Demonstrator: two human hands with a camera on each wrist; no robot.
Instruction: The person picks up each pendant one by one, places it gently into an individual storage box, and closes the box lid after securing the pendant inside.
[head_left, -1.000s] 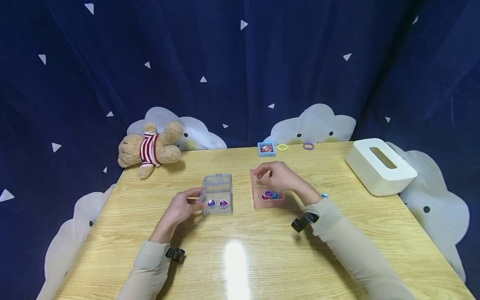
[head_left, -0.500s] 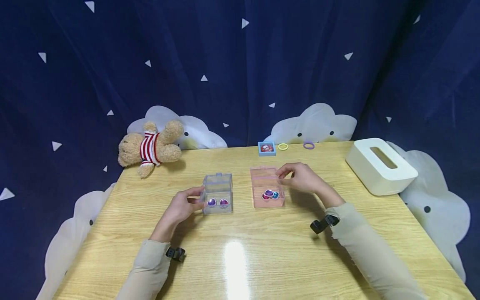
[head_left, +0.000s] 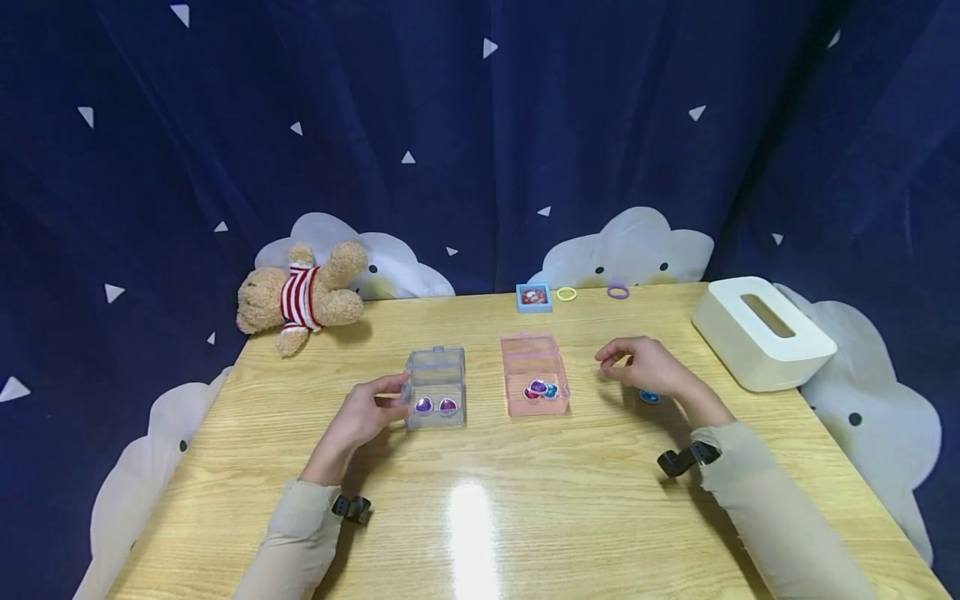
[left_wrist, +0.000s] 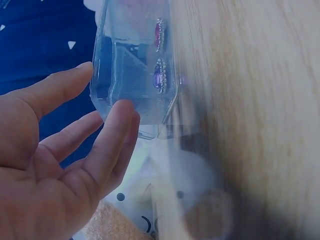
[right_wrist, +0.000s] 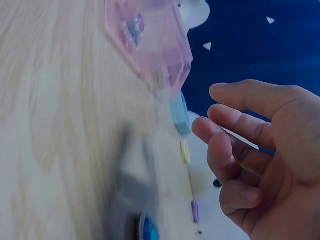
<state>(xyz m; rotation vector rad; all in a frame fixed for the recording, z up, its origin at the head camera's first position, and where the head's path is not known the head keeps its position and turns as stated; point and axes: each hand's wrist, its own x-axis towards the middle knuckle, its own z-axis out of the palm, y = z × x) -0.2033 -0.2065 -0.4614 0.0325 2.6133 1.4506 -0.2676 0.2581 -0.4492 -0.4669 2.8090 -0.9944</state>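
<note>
My left hand [head_left: 365, 410] rests its fingertips at the left side of a clear lidded plastic box [head_left: 435, 421], its fingers fairly straight in the left wrist view. Inside lie a purple gem trinket [head_left: 423, 406] and a reddish-purple one [head_left: 447, 406], both with silver beaded edges. To the right stands a pink plastic box [head_left: 537, 407], lid up, holding red, purple and blue gem trinkets [head_left: 538, 387]. My right hand [head_left: 648, 367] hovers right of it with loosely bent fingers and nothing between them. A blue gem trinket [head_left: 649, 397] lies on the table beneath this hand, partly covered.
A small blue frame [head_left: 534, 298], a yellow ring band [head_left: 566, 294] and a purple ring band [head_left: 618, 292] lie along the back edge. A teddy bear [head_left: 300, 296] lies back left. A white tissue box [head_left: 765, 337] stands at the right on the wooden table [head_left: 570, 500].
My right hand has moved right from over the pink box to above the blue gem trinket on the table. The left hand and both boxes have kept their places.
</note>
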